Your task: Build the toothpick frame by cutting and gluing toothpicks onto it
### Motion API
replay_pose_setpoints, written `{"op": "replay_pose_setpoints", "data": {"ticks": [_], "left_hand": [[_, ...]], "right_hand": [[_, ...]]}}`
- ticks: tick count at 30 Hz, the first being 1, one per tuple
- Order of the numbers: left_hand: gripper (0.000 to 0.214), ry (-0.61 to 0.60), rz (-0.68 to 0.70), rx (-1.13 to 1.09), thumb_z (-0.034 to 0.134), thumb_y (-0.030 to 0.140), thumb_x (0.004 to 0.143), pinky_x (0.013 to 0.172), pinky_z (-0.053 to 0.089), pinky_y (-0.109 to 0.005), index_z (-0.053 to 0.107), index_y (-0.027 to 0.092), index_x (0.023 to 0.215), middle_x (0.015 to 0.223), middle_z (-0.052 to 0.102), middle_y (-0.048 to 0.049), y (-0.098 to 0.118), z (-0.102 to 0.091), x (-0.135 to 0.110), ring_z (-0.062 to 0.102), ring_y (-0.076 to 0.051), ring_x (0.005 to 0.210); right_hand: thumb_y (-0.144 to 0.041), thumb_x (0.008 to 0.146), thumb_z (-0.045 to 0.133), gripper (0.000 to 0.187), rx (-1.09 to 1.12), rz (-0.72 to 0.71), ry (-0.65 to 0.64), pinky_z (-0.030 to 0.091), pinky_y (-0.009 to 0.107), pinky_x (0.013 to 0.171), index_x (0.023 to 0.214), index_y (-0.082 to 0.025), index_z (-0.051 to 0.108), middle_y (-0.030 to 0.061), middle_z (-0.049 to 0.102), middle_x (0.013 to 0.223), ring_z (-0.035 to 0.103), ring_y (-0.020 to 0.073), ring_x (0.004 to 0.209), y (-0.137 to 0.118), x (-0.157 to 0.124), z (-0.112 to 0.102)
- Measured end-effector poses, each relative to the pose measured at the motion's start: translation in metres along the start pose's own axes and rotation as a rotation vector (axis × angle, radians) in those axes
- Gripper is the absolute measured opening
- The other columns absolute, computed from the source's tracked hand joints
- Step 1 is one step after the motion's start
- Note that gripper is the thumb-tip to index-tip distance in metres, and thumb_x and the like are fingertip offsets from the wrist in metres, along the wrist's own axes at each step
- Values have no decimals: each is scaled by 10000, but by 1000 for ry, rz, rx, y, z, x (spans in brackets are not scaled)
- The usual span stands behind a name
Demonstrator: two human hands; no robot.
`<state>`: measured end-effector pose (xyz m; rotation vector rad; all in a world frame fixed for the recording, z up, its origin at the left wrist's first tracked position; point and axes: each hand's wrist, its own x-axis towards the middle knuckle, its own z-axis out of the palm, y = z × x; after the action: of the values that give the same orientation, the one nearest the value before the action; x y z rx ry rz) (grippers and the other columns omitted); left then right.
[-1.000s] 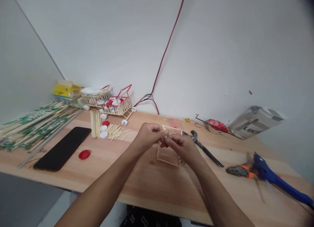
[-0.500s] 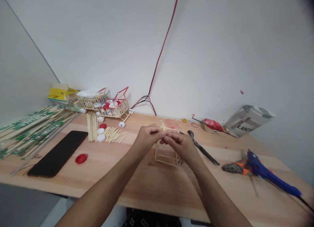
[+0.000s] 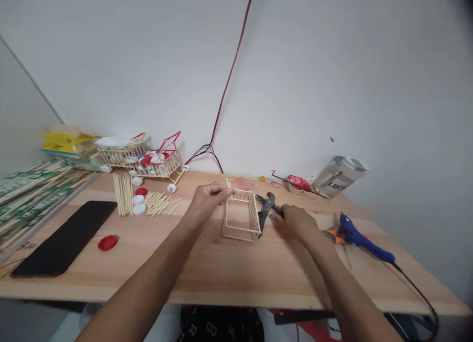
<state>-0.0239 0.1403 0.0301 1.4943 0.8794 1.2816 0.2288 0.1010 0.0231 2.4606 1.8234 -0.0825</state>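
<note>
My left hand [image 3: 210, 198] is closed in a pinch on short wooden sticks [image 3: 228, 183] that point upward from its fingertips. How many there are I cannot make out. Just beside and below these fingers stands an open basket frame [image 3: 242, 231] built of thin sticks, with a row of slats along its right side. My right hand [image 3: 298, 220], right of the frame, is wrapped round one handle of the dark pliers [image 3: 269, 202]. Their jaws point left and the other handle angles down close to the frame's right side.
Finished stick carts [image 3: 158, 167] stand back left. Cut sticks [image 3: 160, 203], bottle caps [image 3: 139, 209] and a phone [image 3: 64, 238] lie on the left. On the right are a blue glue gun [image 3: 364, 241] with its cord, orange-handled pliers [image 3: 334, 234], a red-stained dish [image 3: 297, 184] and a carton [image 3: 340, 177].
My right hand has left the left hand's fingertips, moved right and taken hold of the dark pliers, which have turned. The left hand still pinches the sticks. The view has shifted right.
</note>
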Motion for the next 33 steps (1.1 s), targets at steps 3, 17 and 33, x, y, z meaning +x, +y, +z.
{"op": "replay_pose_setpoints", "data": {"ticks": [3, 17, 33], "left_hand": [[264, 0, 5, 6, 710, 401, 737, 612, 333, -234, 755, 141, 741, 611, 519, 12, -4, -2, 2, 446, -112, 618], [286, -63, -107, -95, 753, 400, 690, 664, 392, -237, 764, 128, 779, 697, 641, -21, -7, -5, 5, 511, -116, 674], [239, -520, -115, -294, 720, 346, 772, 687, 530, -241, 759, 111, 786, 1126, 666, -145, 20, 8, -16, 629, -147, 793]], "right_hand": [[-229, 921, 419, 297, 0, 47, 22, 443, 400, 785, 1107, -92, 606, 231, 621, 1149, 590, 339, 1095, -7, 1, 10], [-247, 939, 404, 188, 143, 39, 357, 349, 307, 604, 978, -154, 563, 144, 664, 940, 630, 272, 832, 43, 3, -21], [-348, 933, 407, 256, 888, -413, 743, 427, 321, 724, 1064, -176, 544, 68, 639, 922, 582, 204, 804, -61, -5, -31]]}}
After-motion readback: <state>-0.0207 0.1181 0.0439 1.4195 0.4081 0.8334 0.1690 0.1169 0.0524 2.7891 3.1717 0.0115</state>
